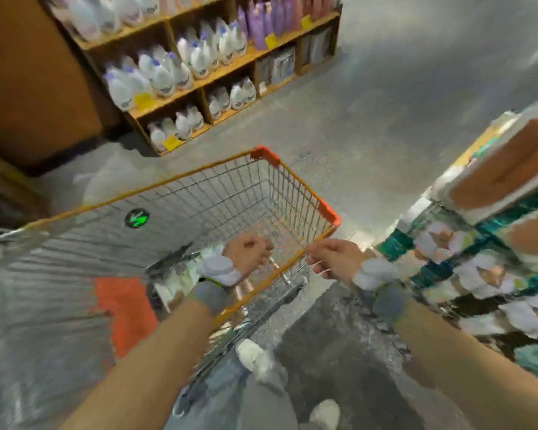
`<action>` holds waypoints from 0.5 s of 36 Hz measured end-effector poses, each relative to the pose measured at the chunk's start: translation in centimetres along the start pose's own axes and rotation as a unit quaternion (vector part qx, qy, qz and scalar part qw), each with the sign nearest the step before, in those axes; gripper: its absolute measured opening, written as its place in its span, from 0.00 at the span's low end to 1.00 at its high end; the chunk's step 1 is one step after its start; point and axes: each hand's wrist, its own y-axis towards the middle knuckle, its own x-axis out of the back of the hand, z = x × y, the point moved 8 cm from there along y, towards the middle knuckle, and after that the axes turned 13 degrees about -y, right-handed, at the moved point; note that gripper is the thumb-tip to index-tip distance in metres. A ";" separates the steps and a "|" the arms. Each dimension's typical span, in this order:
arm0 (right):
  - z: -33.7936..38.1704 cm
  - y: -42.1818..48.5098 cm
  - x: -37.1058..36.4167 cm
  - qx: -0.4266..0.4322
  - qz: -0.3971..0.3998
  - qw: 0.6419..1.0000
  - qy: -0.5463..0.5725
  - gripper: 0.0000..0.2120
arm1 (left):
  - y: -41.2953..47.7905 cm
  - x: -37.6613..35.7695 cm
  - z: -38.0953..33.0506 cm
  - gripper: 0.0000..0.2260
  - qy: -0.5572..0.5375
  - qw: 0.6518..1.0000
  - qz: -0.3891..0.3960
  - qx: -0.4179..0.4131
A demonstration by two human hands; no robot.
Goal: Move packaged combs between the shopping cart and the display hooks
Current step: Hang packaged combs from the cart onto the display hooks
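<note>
Shopping cart (218, 193) contents smeared; left hand (246, 252) grasp unclear.

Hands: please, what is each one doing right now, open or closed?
Left hand: fingers curled, over the cart; whether it holds anything cannot be told.
Right hand: closed on the cart's orange rim.

Grey concrete floor (385, 97) — wooden shelves (199, 85) of bottles (165, 79)

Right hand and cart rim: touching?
Touching. Head view: the right hand curls its fingers over the cart rim just below the orange corner.
</note>
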 end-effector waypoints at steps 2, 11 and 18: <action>0.7 1.2 -2.2 0.004 0.013 1.000 -0.020 0.08 | 0.8 3.2 1.4 0.09 0.019 0.999 -0.041 -0.010; 2.2 10.5 -13.6 -0.039 0.094 0.986 -0.129 0.08 | 3.3 17.7 10.9 0.06 -0.011 0.979 -0.180 0.096; -0.2 16.8 -21.7 -0.088 0.149 0.959 -0.224 0.09 | 3.7 23.8 17.3 0.09 -0.002 0.963 -0.211 0.168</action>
